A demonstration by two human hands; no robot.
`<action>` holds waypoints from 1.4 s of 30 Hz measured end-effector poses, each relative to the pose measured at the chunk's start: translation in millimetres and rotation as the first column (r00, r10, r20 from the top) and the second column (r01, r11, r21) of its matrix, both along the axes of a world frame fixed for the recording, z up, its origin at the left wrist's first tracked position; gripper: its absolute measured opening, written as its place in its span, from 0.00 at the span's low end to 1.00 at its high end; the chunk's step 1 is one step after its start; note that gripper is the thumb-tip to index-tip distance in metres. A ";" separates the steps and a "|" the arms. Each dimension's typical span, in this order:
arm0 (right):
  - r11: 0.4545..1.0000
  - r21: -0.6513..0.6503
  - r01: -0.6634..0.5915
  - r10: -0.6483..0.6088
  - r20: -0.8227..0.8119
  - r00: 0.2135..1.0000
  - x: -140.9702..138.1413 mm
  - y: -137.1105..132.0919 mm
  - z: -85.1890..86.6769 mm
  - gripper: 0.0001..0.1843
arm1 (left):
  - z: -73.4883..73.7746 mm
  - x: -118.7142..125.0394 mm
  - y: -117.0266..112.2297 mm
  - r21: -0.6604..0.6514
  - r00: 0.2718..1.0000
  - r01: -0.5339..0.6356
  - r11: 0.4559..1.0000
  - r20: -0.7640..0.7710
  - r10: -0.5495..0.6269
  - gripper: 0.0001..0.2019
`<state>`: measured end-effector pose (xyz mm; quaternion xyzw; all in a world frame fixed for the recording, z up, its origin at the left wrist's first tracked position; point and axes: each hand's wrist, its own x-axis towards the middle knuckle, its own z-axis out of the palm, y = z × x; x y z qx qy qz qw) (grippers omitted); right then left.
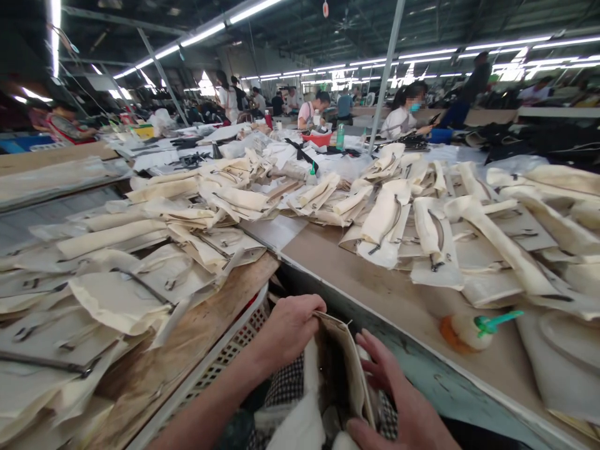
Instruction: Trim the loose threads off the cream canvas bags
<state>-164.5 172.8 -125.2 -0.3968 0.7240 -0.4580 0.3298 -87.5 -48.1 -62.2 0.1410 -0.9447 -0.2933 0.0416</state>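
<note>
In my lap, a cream fabric bag piece [347, 350] stands with its dark inside facing up and its mouth gaping. My left hand [293, 328] is closed on its far top corner, fingertips curled over the edge. My right hand [398, 400] is around the right side, the thumb at the near rim and the fingers along the outer face. White padded cloth [300, 419] bulges at the piece's lower left. Beneath it shows black-and-white checked fabric [285, 381], partly hidden by my arms and the piece.
Left of my lap, a white perforated plastic basket [229, 350] sits beside a worn wooden board [187, 337]. Cream pieces with zippers [384, 212] are heaped across both tables. A bottle with a green nozzle [469, 331] lies on the right-hand table [337, 269]. People work farther back.
</note>
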 end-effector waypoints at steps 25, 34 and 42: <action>0.999 -0.039 -0.028 0.033 0.144 0.989 -52.2 -50.1 -5.5 0.21 | -15.1 -11.8 -28.4 -0.020 0.999 -0.047 0.999 -0.017 0.046 0.08; 0.998 -0.056 -0.005 0.019 0.257 0.966 -50.6 -47.4 0.5 0.22 | -26.2 -24.8 -27.7 0.018 0.994 0.075 0.997 -0.085 -0.073 0.09; 1.000 -0.006 -0.024 0.025 0.339 0.940 -66.0 -35.4 13.4 0.22 | -29.2 -13.1 -43.8 0.261 0.934 0.297 0.918 -0.279 -0.223 0.10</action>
